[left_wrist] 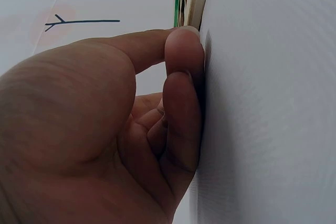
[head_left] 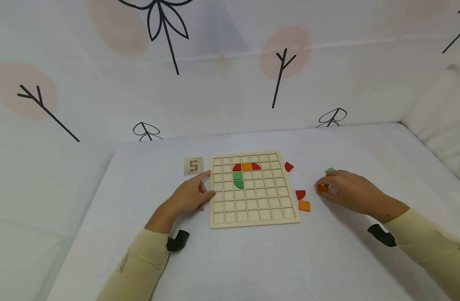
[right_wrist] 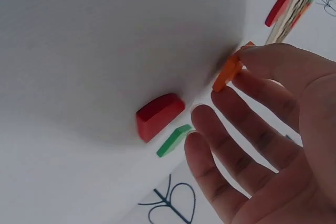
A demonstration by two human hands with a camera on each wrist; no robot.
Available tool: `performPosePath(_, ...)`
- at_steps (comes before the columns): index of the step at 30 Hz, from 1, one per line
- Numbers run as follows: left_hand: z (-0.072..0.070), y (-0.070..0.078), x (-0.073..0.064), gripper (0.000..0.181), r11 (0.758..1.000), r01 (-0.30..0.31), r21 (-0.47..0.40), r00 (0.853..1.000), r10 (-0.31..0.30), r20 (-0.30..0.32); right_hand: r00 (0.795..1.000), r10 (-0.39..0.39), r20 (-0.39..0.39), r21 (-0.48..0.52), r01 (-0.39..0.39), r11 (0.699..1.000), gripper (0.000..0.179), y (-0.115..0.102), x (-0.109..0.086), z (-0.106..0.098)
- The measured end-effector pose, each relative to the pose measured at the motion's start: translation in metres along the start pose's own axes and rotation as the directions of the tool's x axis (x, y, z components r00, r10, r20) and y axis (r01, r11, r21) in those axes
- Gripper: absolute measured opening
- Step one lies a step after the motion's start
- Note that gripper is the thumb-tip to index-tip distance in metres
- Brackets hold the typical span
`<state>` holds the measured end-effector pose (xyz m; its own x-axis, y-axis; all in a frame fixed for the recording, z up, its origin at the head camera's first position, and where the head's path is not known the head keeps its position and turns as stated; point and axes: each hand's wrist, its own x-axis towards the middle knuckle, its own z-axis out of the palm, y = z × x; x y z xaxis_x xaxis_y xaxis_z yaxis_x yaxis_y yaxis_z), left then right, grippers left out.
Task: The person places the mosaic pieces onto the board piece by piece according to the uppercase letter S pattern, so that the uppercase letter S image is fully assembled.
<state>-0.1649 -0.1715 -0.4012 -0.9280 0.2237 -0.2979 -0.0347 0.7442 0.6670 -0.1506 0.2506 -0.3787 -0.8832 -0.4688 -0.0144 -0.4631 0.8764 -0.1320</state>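
Observation:
A pale wooden grid board (head_left: 257, 204) lies on the white table. On it, a red quarter-round tile (head_left: 236, 167), an orange square (head_left: 246, 166) and another red quarter-round (head_left: 256, 166) form a row, with a green square (head_left: 238, 175) and a green quarter-round (head_left: 238, 184) below the left end. My left hand (head_left: 189, 194) touches the board's left edge with index finger and thumb. To the board's right, my right hand (head_left: 346, 190) pinches an orange square tile (right_wrist: 229, 72) between thumb and fingers. Close to those fingers are a red tile (right_wrist: 160, 116) and a green tile (right_wrist: 174, 140).
A small pattern card (head_left: 193, 166) lies off the board's upper left corner. Along the board's right side are two red quarter-rounds (head_left: 288, 167) and an orange square tile (head_left: 304, 205). White cloth with plant drawings hangs behind the table.

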Motion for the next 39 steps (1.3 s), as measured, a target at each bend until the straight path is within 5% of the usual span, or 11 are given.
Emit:
performPosePath(30, 0.003, -0.003, -0.002, 0.076, 0.999, 0.033, 0.002, 0.999, -0.033, -0.013, 0.993, -0.117, -0.027, 0.188, 0.12, 0.975, 0.03, -0.094, 0.074, -0.004)
performPosePath(39, 0.001, -0.002, 0.003, 0.077, 1.0, 0.015, 0.0, 1.0, -0.015, -0.009, 0.986, -0.145, -0.085, 0.169, 0.157, 0.973, 0.03, -0.112, 0.085, -0.004)
